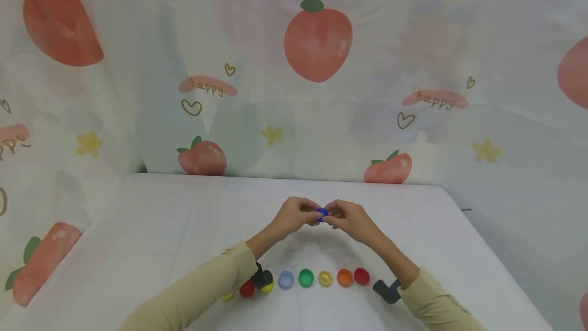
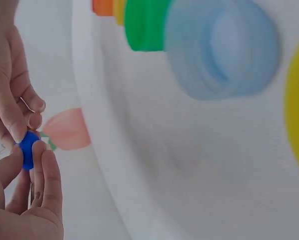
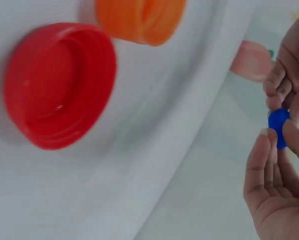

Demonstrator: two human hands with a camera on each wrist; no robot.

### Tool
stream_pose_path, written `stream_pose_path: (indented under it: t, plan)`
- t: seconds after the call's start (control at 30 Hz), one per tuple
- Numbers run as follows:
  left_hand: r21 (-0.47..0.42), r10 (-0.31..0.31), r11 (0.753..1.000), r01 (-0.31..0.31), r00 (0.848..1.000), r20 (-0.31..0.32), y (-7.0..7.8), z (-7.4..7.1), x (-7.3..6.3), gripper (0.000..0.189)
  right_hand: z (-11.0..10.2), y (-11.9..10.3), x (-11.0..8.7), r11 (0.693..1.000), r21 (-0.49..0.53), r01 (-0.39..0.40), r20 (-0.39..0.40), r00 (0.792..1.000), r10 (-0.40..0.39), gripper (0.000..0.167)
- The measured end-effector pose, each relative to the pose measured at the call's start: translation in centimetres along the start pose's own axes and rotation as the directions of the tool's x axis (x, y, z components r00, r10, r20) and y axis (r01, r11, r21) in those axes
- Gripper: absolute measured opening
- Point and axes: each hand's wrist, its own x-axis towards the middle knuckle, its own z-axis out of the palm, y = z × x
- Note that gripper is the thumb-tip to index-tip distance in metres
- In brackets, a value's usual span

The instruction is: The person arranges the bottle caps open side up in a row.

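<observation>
Both hands hold one small, rounded blue piece (image 1: 322,213) between them, raised over the far middle of the white table. The left hand (image 1: 294,214) pinches it from the left with thumb and fingers. From the right, the right hand (image 1: 350,219) pinches the same blue piece. In the left wrist view the blue piece (image 2: 28,150) sits between the fingertips, its kind partly hidden by them. Much the same grip appears in the right wrist view, around the blue piece (image 3: 278,128).
A row of round plastic caps crosses the table nearer the body: red (image 1: 247,289), light blue (image 1: 286,280), green (image 1: 305,278), yellow (image 1: 325,278), orange (image 1: 345,277) and red (image 1: 361,276). More yellow ones lie partly hidden by the left sleeve. A patterned cloth hangs behind.
</observation>
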Motion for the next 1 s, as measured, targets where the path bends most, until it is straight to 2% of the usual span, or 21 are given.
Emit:
stream_pose_path:
  t: [0.17,0.37,0.57,0.67,0.8,0.9,1.0]
  plan:
    - [-0.135,0.024,0.990,-0.031,0.998,-0.049,1.8,0.1,-0.3,0.021,-0.9,-1.0,-0.5,1.000,-0.013,0.028,-0.135,0.990,-0.029,0.021]
    - [-0.261,-0.015,0.965,0.001,0.999,-0.051,3.7,0.5,-0.5,0.023,-1.8,-2.1,-1.6,0.995,-0.053,0.089,-0.223,0.970,-0.098,0.022]
    - [-0.238,0.035,0.970,-0.041,0.999,-0.029,4.3,1.5,-1.0,0.021,-2.9,-2.4,-3.4,0.994,-0.041,0.102,-0.246,0.963,-0.109,0.021]
    - [-0.215,0.044,0.975,-0.046,0.999,-0.014,4.3,2.1,-1.2,0.020,-3.3,-2.4,-4.2,0.996,-0.055,0.075,-0.241,0.967,-0.086,0.020]
    - [-0.149,0.042,0.988,-0.041,0.999,0.003,4.1,2.9,-1.3,0.019,-3.7,-2.2,-5.0,0.996,-0.091,0.025,-0.208,0.977,-0.043,0.027]
    - [-0.087,0.049,0.995,-0.046,0.998,0.042,4.1,3.4,-1.6,0.020,-4.0,-1.9,-5.6,0.994,-0.110,-0.002,-0.177,0.984,-0.017,0.033]
    - [-0.071,0.056,0.996,-0.049,0.993,0.107,3.9,4.0,-1.8,0.024,-4.2,-1.5,-6.4,0.992,-0.122,-0.011,-0.156,0.988,-0.009,0.037]
